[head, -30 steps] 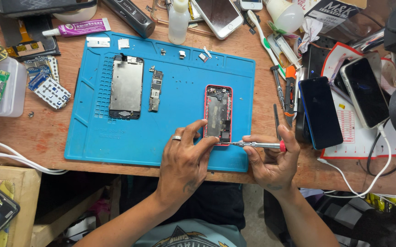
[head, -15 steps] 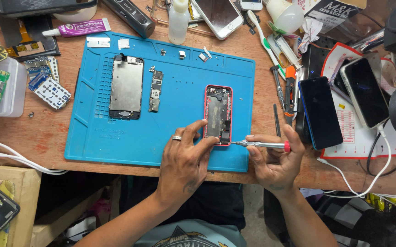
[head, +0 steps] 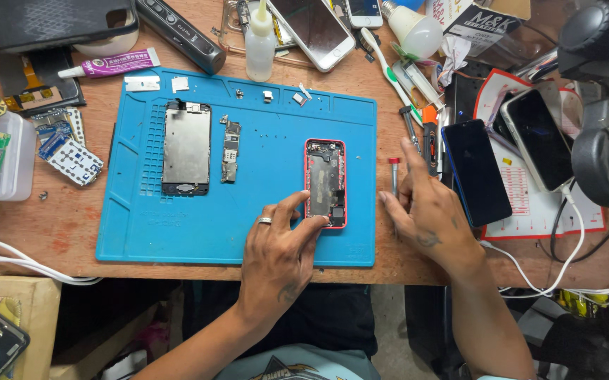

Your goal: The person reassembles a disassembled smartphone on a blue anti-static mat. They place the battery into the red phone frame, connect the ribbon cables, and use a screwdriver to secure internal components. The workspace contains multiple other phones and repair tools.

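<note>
L hand [head: 276, 257] fingertips pin pink phone [head: 325, 182] on blue mat [head: 248, 232]; R hand [head: 427, 211] released by screwdriver [head: 394, 176]

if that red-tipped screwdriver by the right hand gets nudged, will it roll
Probably yes: the screwdriver looks like a thin round shaft lying flat on the bare wood table, off the mat, so a nudge from the right hand could roll it. It is likely stiff and light. The slim shaft may be fiddly to pinch.

You are at a phone repair workshop bench: a blue silicone work mat [head: 178, 239] holds an opened red phone [head: 325, 181], a detached screen [head: 186, 148] and a circuit board [head: 230, 150], with spare phones and tools crowding the wooden table [head: 58, 225]
</note>
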